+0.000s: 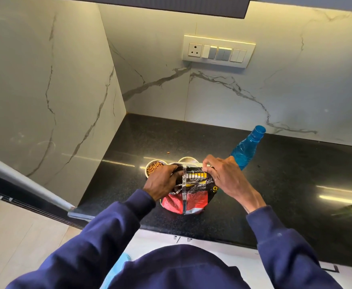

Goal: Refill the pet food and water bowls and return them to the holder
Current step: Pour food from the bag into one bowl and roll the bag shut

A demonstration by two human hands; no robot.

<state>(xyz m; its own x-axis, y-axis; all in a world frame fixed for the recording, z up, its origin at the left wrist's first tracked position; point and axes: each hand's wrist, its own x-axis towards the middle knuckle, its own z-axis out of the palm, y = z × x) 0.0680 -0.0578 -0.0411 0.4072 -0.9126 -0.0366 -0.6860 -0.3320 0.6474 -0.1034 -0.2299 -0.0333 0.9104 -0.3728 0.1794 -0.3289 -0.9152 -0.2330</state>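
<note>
1. Bowls for the pet sit on the black worktop (pixel 275 184), well back from its front edge. The worktop is the biggest thing here. It has lots of bare room to the right and at the back, so nothing needs to be squeezed.
2. The food bag (pixel 188 195) stands upright just in front of the bowls. It hides part of them. It could tip over if it is pulled hard, and then food would spill out.
3. The blue bottle (pixel 246 149) stands just behind the right hand. Its top looks open. A bump from that hand could knock it down and spill whatever is inside.
4. The left hand (pixel 162 183) has its fingers curled shut on the left side of the bag top. The right hand (pixel 225 176) pinches the right side of the bag top with its fingers.
5. The food bowl (pixel 154 166) is left of the bag top and has brown bits in it. The other bowl (pixel 188 159) peeks out behind the bag. I cannot tell what is in it.
6. One stray food bit (pixel 168 152) lies on the worktop behind the bowls. More could fall like that if food is poured fast.
</note>
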